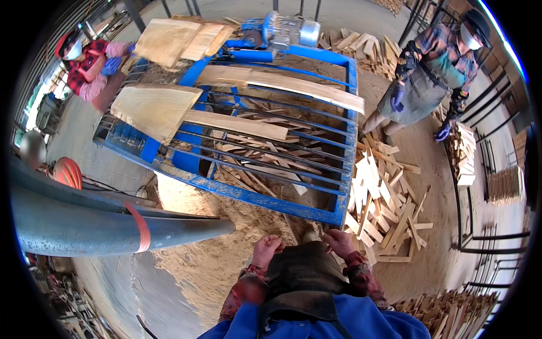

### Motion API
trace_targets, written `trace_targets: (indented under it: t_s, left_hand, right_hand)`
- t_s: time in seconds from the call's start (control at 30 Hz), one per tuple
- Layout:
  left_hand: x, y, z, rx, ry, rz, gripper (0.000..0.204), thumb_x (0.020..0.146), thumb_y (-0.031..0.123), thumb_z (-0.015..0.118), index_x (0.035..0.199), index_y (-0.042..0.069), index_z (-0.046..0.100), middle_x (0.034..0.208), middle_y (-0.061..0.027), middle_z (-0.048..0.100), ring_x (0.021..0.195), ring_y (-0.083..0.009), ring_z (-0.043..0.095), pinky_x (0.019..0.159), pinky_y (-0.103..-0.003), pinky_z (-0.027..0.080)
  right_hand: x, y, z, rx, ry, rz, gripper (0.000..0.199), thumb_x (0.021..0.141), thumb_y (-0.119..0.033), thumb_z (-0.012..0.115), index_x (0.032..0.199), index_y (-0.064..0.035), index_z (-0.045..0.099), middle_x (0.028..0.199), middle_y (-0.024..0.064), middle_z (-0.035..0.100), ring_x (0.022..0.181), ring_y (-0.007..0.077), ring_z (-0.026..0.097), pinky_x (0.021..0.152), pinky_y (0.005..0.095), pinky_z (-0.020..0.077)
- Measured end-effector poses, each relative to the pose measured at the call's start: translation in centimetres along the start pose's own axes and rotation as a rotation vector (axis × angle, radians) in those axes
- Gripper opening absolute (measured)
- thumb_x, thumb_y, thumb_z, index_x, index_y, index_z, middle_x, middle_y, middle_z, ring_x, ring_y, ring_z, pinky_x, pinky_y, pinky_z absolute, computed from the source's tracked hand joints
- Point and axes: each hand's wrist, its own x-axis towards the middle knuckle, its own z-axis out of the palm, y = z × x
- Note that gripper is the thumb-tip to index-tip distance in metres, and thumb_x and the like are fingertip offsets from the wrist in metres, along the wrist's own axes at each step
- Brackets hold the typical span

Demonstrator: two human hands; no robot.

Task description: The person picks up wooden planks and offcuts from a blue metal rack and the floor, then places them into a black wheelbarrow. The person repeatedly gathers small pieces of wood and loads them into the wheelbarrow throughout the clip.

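Note:
My left hand (266,248) is low in the middle of the view, its fingers curled into a loose fist with nothing in it, resting at the top edge of my dark apron (299,274). My right hand (339,243) is beside it, fingers also curled, touching the apron's upper right edge; I see nothing held in it. Both hands hover over a sawdust heap (226,237) just in front of the blue metal saw frame (265,198). Pale wooden planks (152,107) lie across the frame's bars.
A thick grey pipe (113,229) with a red band juts in from the left. Cut wood offcuts (384,209) pile up at the right of the frame. A person in an apron and blue gloves (429,79) stands at far right; another in red (90,65) handles a plank at far left.

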Motion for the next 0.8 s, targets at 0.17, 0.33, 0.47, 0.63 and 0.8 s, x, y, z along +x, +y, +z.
trace_targets:
  t_s: [0.17,0.33,0.47,0.63,0.8]
  left_hand:
    - [1.5,1.4,-5.6,-0.166,0.114,0.037,0.016,0.095,0.017,0.061,0.100,0.002,0.060,0.089,-0.0114,0.069,0.078,-0.0193,0.069,0.068,-0.032,0.057]
    - [4.3,5.5,-8.6,-0.270,0.227,0.192,0.029,0.097,0.032,0.059,0.099,0.002,0.058,0.090,-0.0108,0.067,0.076,-0.0186,0.066,0.067,-0.031,0.053]
    - [6.0,8.5,-10.0,-0.385,0.356,0.209,0.043,0.094,0.041,0.060,0.106,0.000,0.055,0.098,-0.0147,0.066,0.084,-0.0229,0.067,0.072,-0.034,0.053]
    - [8.4,10.5,-9.2,-0.501,0.471,0.211,0.058,0.090,0.052,0.062,0.114,0.001,0.051,0.102,-0.0155,0.066,0.091,-0.0248,0.066,0.071,-0.036,0.053]
    - [11.5,11.9,-8.2,-0.527,0.638,0.127,0.059,0.083,0.061,0.066,0.103,0.007,0.054,0.093,-0.0085,0.065,0.081,-0.0203,0.064,0.060,-0.037,0.050]
  right_hand:
    - [0.2,-1.5,0.7,0.037,0.069,0.097,0.033,0.091,-0.021,0.064,0.110,0.0061,0.064,0.081,0.0132,0.070,0.061,0.0190,0.068,0.052,0.0287,0.0535]
    - [1.0,2.2,1.2,-0.078,0.144,0.008,0.027,0.091,-0.021,0.062,0.096,0.0052,0.064,0.080,0.0119,0.070,0.057,0.0200,0.068,0.050,0.0281,0.0530]
    - [0.9,-1.1,1.3,-0.053,0.086,0.135,0.025,0.091,-0.021,0.062,0.090,0.0046,0.063,0.079,0.0117,0.069,0.056,0.0209,0.068,0.049,0.0281,0.0531]
    - [1.3,0.0,0.3,-0.081,-0.002,0.114,0.025,0.091,-0.021,0.063,0.095,0.0042,0.063,0.084,0.0118,0.069,0.061,0.0203,0.070,0.051,0.0279,0.0548]
    - [1.4,0.0,-0.6,-0.075,-0.134,0.133,0.026,0.091,-0.019,0.064,0.104,0.0030,0.063,0.083,0.0096,0.067,0.068,0.0175,0.070,0.054,0.0278,0.0558]
